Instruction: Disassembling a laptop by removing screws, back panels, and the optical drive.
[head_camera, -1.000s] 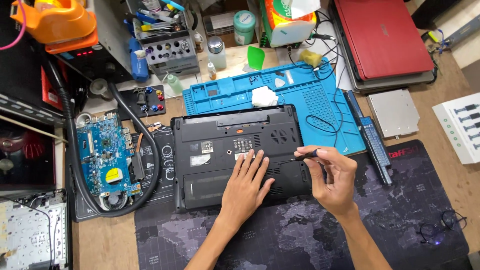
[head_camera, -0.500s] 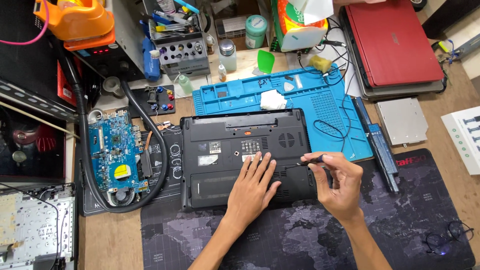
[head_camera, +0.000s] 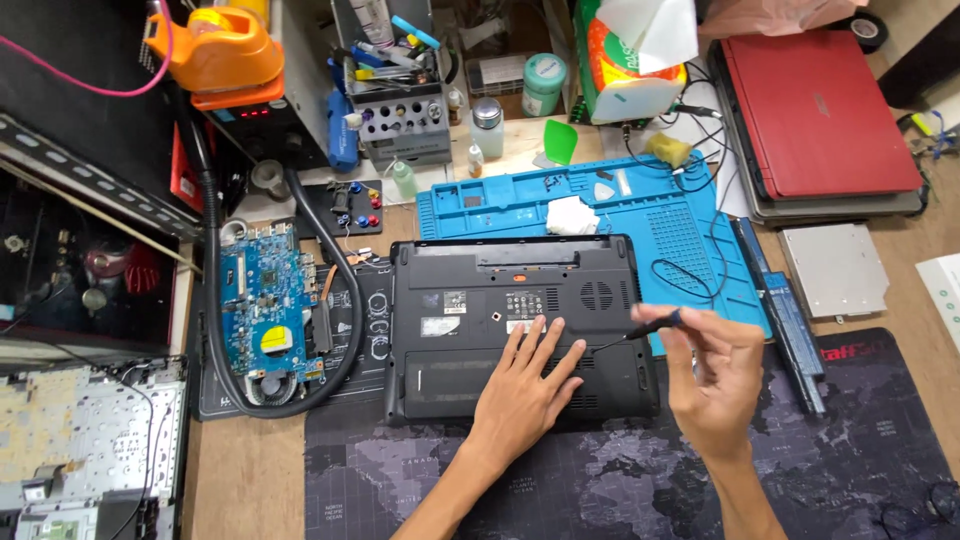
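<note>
Pinching a screwdriver (head_camera: 640, 329), right-hand fingers (head_camera: 690, 335) hover beside the laptop (head_camera: 480, 300).

Left hand (head_camera: 528, 385) lies palm-down and flat, fingers spread and pointing up-frame, forearm entering from the lower edge; right hand (head_camera: 712, 378) is raised just to its right, fingers curled, thumb and fingertips pinched closed on a thin dark tool, wrist angled inward.

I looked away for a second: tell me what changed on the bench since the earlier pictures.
The right hand lifted the screwdriver slightly, so its tip now points left toward the left hand. The left hand remains flat on the upturned black laptop, which has not moved.
</note>
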